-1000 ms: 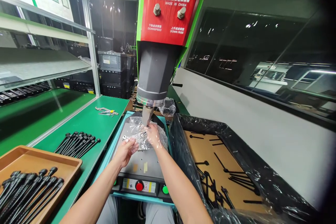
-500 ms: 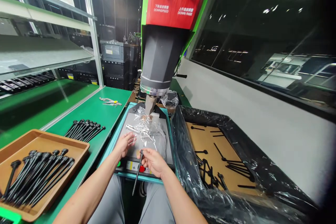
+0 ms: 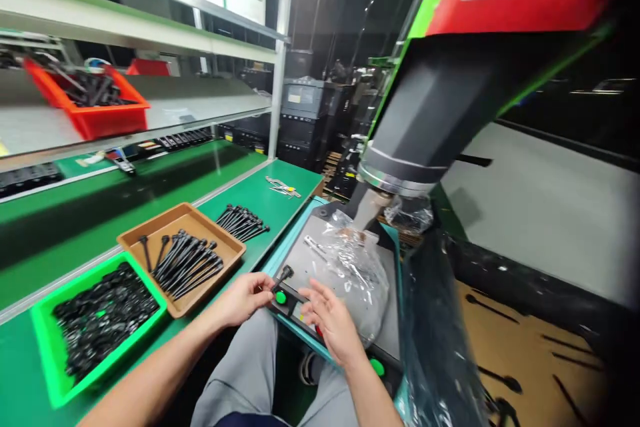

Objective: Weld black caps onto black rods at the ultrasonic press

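Note:
My left hand (image 3: 249, 297) pinches a black rod with a knobbed head (image 3: 285, 273), held over the front left of the machine base near a green button (image 3: 281, 297). My right hand (image 3: 327, 320) has its fingers apart and holds nothing, above the front panel of the base. Clear plastic film (image 3: 353, 267) covers the plate under the machine's metal horn (image 3: 371, 208). To the left, a brown tray (image 3: 184, 211) holds many similar black rods, and another bunch of rods (image 3: 243, 221) lies on the green table (image 3: 295, 173).
A green bin (image 3: 47, 360) of small black parts stands at the left front. An orange bin (image 3: 113, 121) sits on the shelf above. At right, a plastic-lined box (image 3: 440, 333) holds scattered rods. Metal tools (image 3: 283, 187) lie at the table's back.
The view has swung left. The black rod has passed from my right hand to my left, its knobbed head now pointing away. My right hand has opened.

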Available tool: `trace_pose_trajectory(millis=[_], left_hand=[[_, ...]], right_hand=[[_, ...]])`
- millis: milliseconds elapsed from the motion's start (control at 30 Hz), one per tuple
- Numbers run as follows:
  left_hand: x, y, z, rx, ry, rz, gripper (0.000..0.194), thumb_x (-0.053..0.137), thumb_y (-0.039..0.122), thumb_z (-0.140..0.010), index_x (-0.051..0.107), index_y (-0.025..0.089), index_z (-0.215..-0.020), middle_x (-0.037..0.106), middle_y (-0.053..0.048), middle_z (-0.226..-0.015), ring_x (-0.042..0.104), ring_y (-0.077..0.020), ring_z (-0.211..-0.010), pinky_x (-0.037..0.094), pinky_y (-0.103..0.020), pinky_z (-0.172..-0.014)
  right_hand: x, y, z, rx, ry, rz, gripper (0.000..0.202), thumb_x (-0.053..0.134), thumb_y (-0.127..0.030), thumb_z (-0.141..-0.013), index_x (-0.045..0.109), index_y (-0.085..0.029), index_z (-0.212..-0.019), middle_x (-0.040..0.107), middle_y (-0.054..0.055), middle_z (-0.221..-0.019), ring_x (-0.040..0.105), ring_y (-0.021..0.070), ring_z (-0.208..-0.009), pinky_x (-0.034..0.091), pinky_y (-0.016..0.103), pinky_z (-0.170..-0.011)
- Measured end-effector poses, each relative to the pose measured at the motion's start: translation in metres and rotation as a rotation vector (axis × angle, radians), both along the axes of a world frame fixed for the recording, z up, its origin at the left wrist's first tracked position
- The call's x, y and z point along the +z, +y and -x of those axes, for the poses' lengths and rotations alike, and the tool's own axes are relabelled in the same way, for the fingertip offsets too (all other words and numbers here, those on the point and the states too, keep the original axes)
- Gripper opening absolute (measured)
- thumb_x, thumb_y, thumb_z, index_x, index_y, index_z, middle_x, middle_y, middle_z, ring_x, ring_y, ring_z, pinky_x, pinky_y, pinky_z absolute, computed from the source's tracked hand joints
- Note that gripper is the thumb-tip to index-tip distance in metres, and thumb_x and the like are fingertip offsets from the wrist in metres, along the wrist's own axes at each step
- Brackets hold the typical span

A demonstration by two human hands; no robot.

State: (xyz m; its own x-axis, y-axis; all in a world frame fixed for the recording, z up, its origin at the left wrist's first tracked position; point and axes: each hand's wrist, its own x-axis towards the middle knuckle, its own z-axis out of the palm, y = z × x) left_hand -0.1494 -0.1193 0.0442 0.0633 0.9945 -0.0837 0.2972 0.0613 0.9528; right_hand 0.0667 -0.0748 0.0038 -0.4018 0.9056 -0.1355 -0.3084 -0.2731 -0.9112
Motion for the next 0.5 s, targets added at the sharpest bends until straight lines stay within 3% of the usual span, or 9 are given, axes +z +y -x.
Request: trace_pose_trajectory(millis=[133, 267, 367, 500], left_hand=[[0.013, -0.013, 0.086, 0.422, 0.475, -0.055, 0.008, 0.063, 0.027, -0.070, 0.067, 0.021, -0.074, 0.066, 0.000, -0.071, 0.057, -0.0177, -0.067, 0.041, -0.026, -0.064], [0.017, -0.019, 0.173, 0.705, 0.658, 0.045, 0.010, 0.065, 0.023, -0.066, 0.067, 0.021, -0.075, 0.068, -0.003, -0.076, 0.060, -0.0224, -0.077, 0.041, -0.029, -0.071], [0.013, -0.017, 0.223, 0.835, 0.746, 0.178, 0.008, 0.064, 0.025, -0.067, 0.064, 0.019, -0.073, 0.066, -0.005, -0.073, 0.059, -0.0237, -0.076, 0.040, -0.029, -0.068], [0.001, -0.009, 0.256, 0.850, 0.780, 0.338, 0.011, 0.066, 0.025, -0.066, 0.061, 0.016, -0.062, 0.063, -0.005, -0.061, 0.059, -0.0216, -0.065, 0.038, -0.028, -0.059]], right_hand=[[-0.014, -0.010, -0.010, 0.075, -0.097, 0.028, 0.049, 0.072, -0.048, -0.076, 0.057, -0.017, -0.111, 0.066, 0.010, -0.094, 0.058, 0.0140, -0.069, 0.046, 0.024, -0.056], [-0.031, -0.018, -0.020, 0.046, -0.155, 0.074, 0.052, 0.076, -0.052, -0.070, 0.061, -0.017, -0.105, 0.067, 0.009, -0.089, 0.057, 0.0153, -0.067, 0.045, 0.025, -0.054], [-0.037, -0.024, -0.023, 0.016, -0.168, 0.093, 0.055, 0.077, -0.056, -0.065, 0.063, -0.017, -0.103, 0.068, 0.009, -0.087, 0.057, 0.0164, -0.065, 0.044, 0.026, -0.052], [-0.034, -0.032, -0.029, -0.034, -0.180, 0.094, 0.052, 0.077, -0.055, -0.066, 0.065, -0.017, -0.100, 0.068, 0.008, -0.083, 0.057, 0.0161, -0.063, 0.044, 0.025, -0.051]])
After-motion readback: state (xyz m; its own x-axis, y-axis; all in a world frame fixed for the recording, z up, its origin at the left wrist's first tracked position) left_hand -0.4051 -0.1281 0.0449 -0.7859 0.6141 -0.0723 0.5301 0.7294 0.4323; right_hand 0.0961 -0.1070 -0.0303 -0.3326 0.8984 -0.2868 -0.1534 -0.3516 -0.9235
